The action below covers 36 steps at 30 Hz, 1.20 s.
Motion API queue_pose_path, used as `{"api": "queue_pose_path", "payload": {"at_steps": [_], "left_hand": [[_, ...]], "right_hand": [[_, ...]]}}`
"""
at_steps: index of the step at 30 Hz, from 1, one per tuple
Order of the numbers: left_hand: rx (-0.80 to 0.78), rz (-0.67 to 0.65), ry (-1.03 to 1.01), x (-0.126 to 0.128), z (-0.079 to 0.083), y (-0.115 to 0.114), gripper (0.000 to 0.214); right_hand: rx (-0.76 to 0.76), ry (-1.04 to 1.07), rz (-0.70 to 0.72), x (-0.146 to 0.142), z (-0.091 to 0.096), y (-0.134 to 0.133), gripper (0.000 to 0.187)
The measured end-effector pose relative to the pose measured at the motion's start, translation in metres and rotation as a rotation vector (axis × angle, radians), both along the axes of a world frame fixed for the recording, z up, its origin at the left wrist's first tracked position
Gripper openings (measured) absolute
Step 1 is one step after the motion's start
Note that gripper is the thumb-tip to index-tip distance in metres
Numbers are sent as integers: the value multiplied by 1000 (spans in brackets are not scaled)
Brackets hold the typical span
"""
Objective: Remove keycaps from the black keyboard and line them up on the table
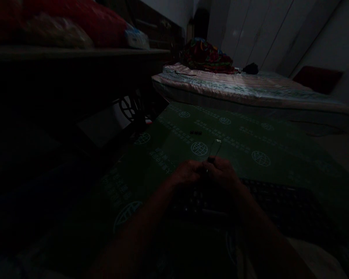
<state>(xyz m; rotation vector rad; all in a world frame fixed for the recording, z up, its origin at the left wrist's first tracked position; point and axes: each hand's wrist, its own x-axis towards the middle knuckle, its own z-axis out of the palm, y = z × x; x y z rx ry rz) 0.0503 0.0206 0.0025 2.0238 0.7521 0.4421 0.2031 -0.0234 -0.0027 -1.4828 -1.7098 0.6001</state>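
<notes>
1. Forearms (142,228) enter from the bottom edge and converge at the frame's centre.
2. Right hand (223,172): fingers closed on a wire-looped tool (211,159), its loop pointing up the frame. Left hand (188,172): fingers drawn in against the right hand; whether it grips anything cannot be told in the dim light.
3. Keyboard (282,201): lies under the hands and extends to the lower right; contact with the hands cannot be determined.
4. Clearance: the green surface (168,149) extends beyond the hands toward the bed (250,87). Its left edge slants from upper centre to lower left. Three small dark pieces (196,133) sit in a row above the hands, well apart from them.
5. Surroundings: a side table (110,53) at upper left carries red bags (84,19); a spoked wheel (127,108) shows below it. Pale panels (250,31) rise behind the bed.
6. Materials: green sheet printed with pale globe emblems and lettering; thin, shiny wire; dark keys, with pale spots at the left part; striped bed cover; bunched, multicoloured blanket (206,56).
</notes>
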Motion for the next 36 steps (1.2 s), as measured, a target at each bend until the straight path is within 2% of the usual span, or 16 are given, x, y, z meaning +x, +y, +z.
{"api": "queue_pose_path", "payload": {"at_steps": [7,13,17,22,25,30,32,36], "left_hand": [[22,20,71,1,2,-1,20],[43,48,61,-2,-1,-1,19],[23,100,-9,-2,0,-2,16],[-25,188,-62,-1,3,-1,13],[-58,254,-108,-3,6,0,14],[-135,395,-249,-8,13,1,15],[-209,434,-311,-9,14,2,18],[-376,429,-446,-10,14,0,23]], "right_hand": [[-34,120,-41,0,5,-1,34],[-75,226,-43,-2,9,-2,33],[-33,267,-47,-2,16,-4,33],[41,335,-133,1,25,-5,33],[79,280,-178,4,31,-7,35],[117,52,-260,10,42,-10,35],[136,38,-238,9,44,-11,29],[102,116,-69,2,45,-12,22]]}}
